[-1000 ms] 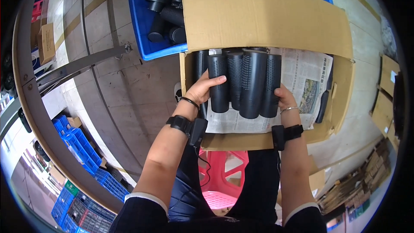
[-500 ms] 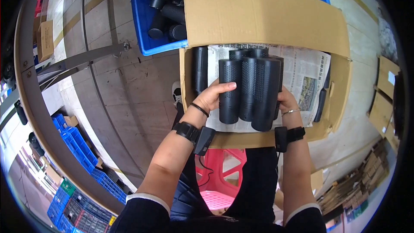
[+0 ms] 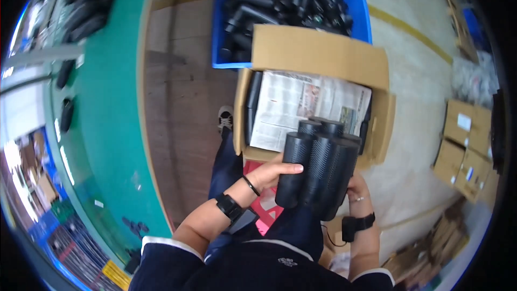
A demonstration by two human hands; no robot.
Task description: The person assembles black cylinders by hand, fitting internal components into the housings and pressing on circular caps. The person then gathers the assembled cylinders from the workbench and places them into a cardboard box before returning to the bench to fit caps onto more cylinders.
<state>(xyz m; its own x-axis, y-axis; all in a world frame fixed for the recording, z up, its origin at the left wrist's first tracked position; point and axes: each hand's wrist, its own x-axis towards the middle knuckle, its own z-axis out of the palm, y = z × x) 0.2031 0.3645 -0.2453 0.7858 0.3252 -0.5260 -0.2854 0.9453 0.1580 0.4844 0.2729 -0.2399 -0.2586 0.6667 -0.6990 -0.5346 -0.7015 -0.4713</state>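
Hands (image 3: 280,175) around black tubes (image 3: 319,172)

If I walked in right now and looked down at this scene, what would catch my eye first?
Probably the bundle of black ribbed cylinders, clasped between the left hand and right hand just in front of the person. Beyond it sits an open cardboard box lined with newspaper, a few black tubes along its inner sides. Behind that, a bright blue crate is heaped with more black parts, beside a green work surface on the left.
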